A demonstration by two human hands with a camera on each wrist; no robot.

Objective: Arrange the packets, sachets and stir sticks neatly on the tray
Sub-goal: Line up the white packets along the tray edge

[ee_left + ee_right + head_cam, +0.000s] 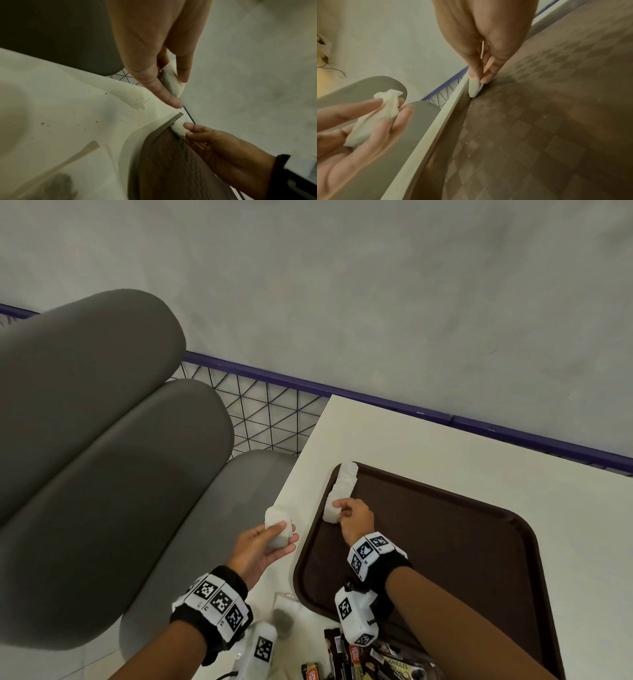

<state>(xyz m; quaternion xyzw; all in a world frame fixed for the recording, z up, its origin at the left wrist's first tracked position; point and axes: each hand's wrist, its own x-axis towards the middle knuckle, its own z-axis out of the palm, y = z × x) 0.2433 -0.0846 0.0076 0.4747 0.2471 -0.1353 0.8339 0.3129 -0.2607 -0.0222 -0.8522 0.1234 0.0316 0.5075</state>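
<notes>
Fingers (337, 506) of the right hand (356, 520) pinch a white sachet (340, 491) against the tray (445, 542) left rim, presumably aligning it, while the left hand (263, 546) grips another sachet (278, 525) above the tabletop (428, 440), ready.

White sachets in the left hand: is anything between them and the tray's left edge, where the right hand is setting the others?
Nothing visible blocks it. The left hand holds the white sachets over bare table, beside the tray. The right hand pinches the row of sachets lying along that edge.
</notes>
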